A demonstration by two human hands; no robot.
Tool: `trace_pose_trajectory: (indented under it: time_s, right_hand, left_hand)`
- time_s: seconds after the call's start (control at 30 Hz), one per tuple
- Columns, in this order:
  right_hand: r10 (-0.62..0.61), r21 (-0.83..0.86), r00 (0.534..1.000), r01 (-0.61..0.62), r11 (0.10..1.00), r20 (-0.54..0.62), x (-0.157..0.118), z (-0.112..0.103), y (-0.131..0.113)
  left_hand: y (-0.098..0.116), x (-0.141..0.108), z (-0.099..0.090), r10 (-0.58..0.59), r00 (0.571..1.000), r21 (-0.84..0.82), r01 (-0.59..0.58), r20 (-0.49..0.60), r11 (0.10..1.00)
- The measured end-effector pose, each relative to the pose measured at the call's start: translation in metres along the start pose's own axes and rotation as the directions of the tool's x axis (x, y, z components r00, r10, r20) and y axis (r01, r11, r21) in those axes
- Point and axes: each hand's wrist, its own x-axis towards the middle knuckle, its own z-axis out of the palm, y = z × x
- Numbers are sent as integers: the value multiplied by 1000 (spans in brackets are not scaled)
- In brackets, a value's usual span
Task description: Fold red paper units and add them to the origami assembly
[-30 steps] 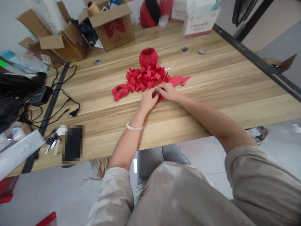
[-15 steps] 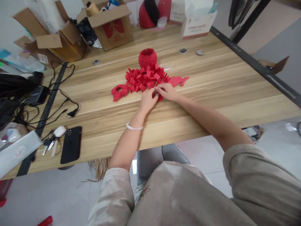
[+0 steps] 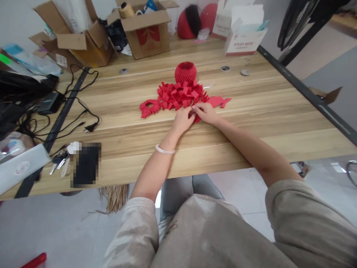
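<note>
My left hand and my right hand meet at the front of a pile of folded red paper pieces. Their fingertips are pinched together, and a red paper piece shows just under them; the fingers hide most of it. Left of the pile lies a ring of interlocked red paper pieces with a hole in the middle. Behind the pile stands a round red paper bowl built from the same folded pieces. Flat red paper lies right of my right hand.
A blurred-out black phone and keys lie at the left front edge. Black cables run along the left. Cardboard boxes and a sticky note box line the back of the wooden table.
The whole view has shifted, so the table's things appear farther right. My hands stay together at the pile's front edge, with their pose nearly the same.
</note>
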Motion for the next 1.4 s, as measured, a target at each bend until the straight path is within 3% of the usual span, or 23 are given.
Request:
trace_pose_trajectory:
  time_s: [1.4]
  right_hand:
    - [-13, 29, 999, 14, 999, -31, 2, 3, 5]
  left_hand:
    - [1, 0, -2, 0, 1000, -16, 0, -18, 1000]
